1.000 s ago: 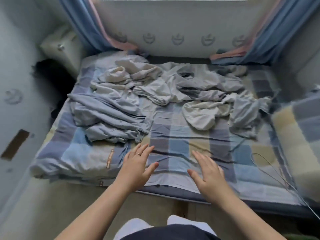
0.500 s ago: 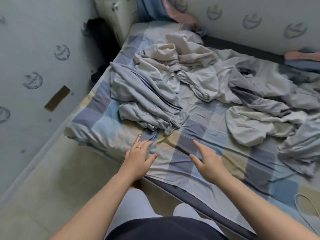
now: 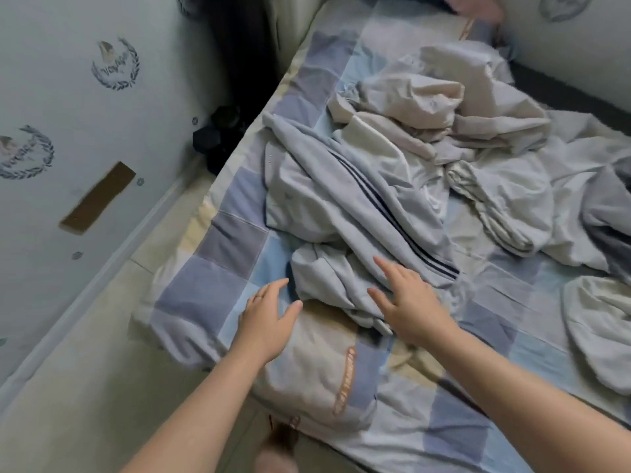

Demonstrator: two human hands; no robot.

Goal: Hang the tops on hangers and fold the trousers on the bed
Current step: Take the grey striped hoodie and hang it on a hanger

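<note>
The bed [image 3: 232, 240] has a soft sheet with big squares of blue, grey and pale yellow, and it is full of wrinkles. On it, near the left edge, lie the grey trousers [image 3: 341, 199], all bunched up in long folds, with thin dark stripes down one side. Behind them is a crumpled cream top [image 3: 426, 97], and to the right a pale top [image 3: 505, 199] lies rolled in a lump. More grey and white clothes are cut off at the right edge, so it is hard to tell what they are. The left hand [image 3: 269, 322] is over the sheet just beside the trousers, fingers straight and apart, holding nothing; it wears a thin ring [image 3: 258, 296]. The right hand [image 3: 409, 302] is spread flat over the near end of the trousers, and I cannot tell if it touches them. It grips nothing. The wall [image 3: 68, 131] on the left has leafy ring prints and a brown strip of tape [image 3: 99, 197]. Dark things [image 3: 222, 138] sit in the shadowy corner, too dim to make out. The floor [image 3: 85, 387] is pale.
</note>
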